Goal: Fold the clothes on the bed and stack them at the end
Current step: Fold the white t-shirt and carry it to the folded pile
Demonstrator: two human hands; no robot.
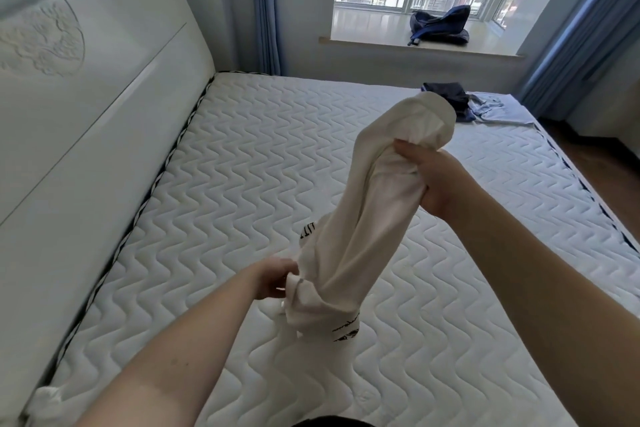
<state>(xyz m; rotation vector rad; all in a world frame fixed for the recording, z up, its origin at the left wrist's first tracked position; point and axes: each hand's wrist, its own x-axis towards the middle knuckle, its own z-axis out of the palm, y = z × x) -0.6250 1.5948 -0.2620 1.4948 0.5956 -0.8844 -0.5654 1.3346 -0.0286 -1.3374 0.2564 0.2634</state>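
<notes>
A white garment (349, 239) with small black print hangs bunched and stretched between my two hands above the mattress (221, 163). My right hand (433, 180) grips its upper part, raised at the centre right. My left hand (273, 279) pinches its lower part, lower and closer to me. The garment's bottom end droops onto the bed. At the far right corner of the bed lie a dark navy garment (450, 99) and a light blue garment (498, 109), side by side and touching.
A white padded headboard (86, 97) runs along the left side. A dark blue bag (440, 26) sits on the window sill at the back. Blue curtains (581, 35) hang at the right, wooden floor beyond the bed's right edge. Some white cloth (45, 399) lies at the bottom left.
</notes>
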